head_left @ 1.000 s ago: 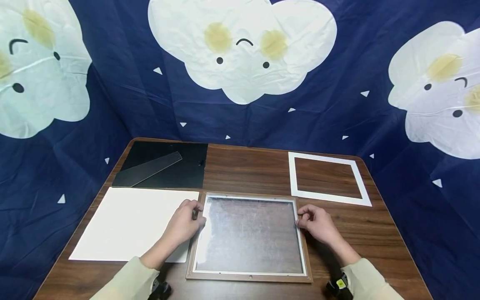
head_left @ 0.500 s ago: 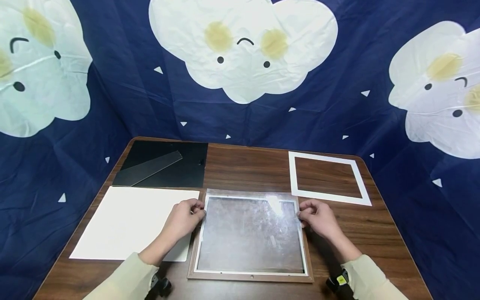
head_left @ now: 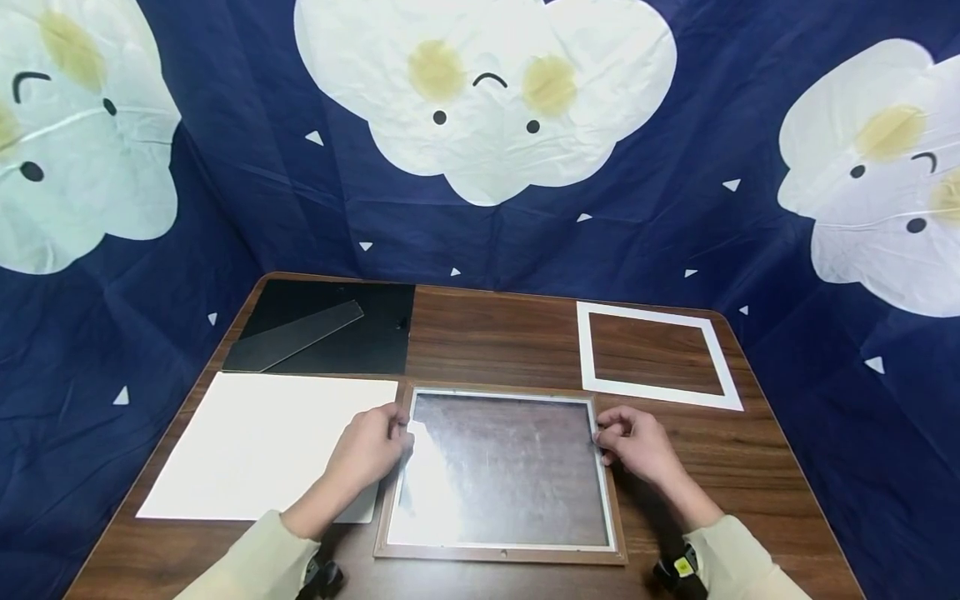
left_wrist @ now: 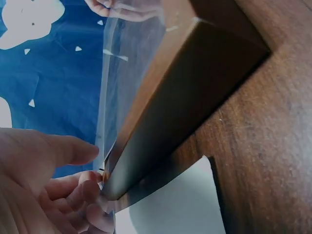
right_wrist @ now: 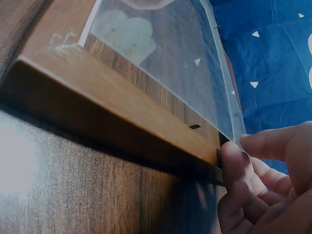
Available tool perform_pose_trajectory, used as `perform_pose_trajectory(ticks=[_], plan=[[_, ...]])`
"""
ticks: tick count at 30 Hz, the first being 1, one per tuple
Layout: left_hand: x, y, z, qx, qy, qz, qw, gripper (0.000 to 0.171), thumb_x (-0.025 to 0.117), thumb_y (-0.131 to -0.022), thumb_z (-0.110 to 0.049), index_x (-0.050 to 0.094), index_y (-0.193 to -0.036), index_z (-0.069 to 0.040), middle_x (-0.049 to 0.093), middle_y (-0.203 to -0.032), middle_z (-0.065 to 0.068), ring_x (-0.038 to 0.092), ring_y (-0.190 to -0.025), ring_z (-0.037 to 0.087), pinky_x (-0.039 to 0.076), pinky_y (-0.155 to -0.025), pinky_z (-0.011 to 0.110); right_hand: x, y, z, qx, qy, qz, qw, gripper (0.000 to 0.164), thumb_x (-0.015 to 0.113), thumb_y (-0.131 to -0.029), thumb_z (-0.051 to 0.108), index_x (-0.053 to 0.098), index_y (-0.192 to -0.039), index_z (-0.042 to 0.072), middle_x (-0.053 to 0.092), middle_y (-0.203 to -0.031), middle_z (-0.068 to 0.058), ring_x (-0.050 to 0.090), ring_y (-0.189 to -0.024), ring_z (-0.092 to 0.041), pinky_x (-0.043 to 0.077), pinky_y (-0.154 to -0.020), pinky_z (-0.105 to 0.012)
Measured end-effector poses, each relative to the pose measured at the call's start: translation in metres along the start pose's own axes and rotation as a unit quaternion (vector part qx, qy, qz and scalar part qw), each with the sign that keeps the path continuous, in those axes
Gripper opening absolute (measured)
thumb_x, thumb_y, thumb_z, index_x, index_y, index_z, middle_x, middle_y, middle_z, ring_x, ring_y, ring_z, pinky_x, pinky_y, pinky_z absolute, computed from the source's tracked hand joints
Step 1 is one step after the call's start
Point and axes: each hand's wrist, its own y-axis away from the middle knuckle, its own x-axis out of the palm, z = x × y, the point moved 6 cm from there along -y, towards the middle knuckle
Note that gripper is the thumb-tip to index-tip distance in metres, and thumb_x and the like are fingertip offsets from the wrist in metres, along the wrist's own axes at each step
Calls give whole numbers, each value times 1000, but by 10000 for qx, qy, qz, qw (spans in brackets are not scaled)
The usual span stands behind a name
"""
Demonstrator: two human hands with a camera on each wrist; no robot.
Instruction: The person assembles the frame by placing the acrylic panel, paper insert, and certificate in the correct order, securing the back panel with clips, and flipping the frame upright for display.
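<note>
A brown picture frame [head_left: 502,555] with a pale inner edge lies back side up at the table's front middle. A clear plastic sheet [head_left: 510,467] covers its opening, catching a bright glare on the left. At the sheet's left edge my left hand [head_left: 369,446] holds it between thumb and fingers; the left wrist view shows this edge of the sheet [left_wrist: 109,73] standing above the frame side [left_wrist: 161,112]. My right hand [head_left: 637,443] pinches the opposite edge, thumb and index finger meeting at the sheet's rim [right_wrist: 229,112] in the right wrist view.
White board [head_left: 262,450] lies left of the frame, partly under my left forearm. Behind it is a black backing panel [head_left: 367,350] with its stand leg [head_left: 307,333]. A white mat border [head_left: 660,392] lies at the back right. A patterned blue cloth [head_left: 487,242] surrounds the table [head_left: 495,333].
Half a second ago the clear sheet's far edge showed beyond the frame with glare at upper right; now it lines up with the frame and the glare is at left. Both hands shifted slightly.
</note>
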Motion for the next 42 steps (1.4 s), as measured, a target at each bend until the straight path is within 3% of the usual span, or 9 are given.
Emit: perform_pose_trajectory(ticks=[5,8,12,18,25,37,42], plan=[[1,-2,0,96,-248,-2,9996,17,72,-79,-6,70,-96,-6,57,-76,2,50,-67,17,41,-58,31,-1,-2,1,-280,570,-234,9977,22,76,-87,6,70,-107,0,66,-75,-1,62,-64,-14,46,-56,-25],[4,-4,3,32,-292,90,9995,26,76,-78,-7,70,-103,-6,60,-85,5,51,-73,19,44,-62,33,-1,-3,1,-461,1054,-358,9927,21,79,-85,9,72,-104,5,62,-76,0,55,-68,-12,43,-64,-25],[7,-8,8,-83,-28,163,9998,43,78,-75,-7,66,-116,-3,59,-89,6,52,-77,20,44,-65,33,0,-5,0,-510,1279,-459,9894,28,81,-81,10,70,-106,8,60,-81,-1,53,-71,-13,42,-68,-27],[6,-14,12,-47,252,58,9997,61,76,-73,-5,60,-131,5,59,-86,5,51,-76,18,43,-67,31,-1,-9,-2,-387,1089,-502,9920,44,84,-77,8,66,-117,3,62,-88,-6,57,-77,-15,46,-69,-26],[3,-19,11,112,-2,-60,9999,55,74,-75,-7,65,-127,7,61,-86,4,53,-81,20,46,-74,35,0,-14,-6,-172,492,-362,9980,53,82,-79,1,59,-127,-5,59,-90,-12,59,-65,-15,54,-51,-28],[3,-26,11,47,51,-16,10000,53,76,-77,-7,65,-127,6,62,-89,6,53,-81,20,45,-76,37,0,-24,-9,14,202,-277,9994,57,82,-80,-1,58,-131,-5,57,-93,-12,58,-69,-17,55,-52,-31],[1,-30,8,96,-214,125,9996,50,74,-80,-11,65,-127,5,64,-92,9,56,-83,23,48,-73,39,-2,-27,-8,-36,105,-186,9998,55,80,-81,0,57,-130,-6,58,-92,-12,58,-63,-16,55,-51,-33]])
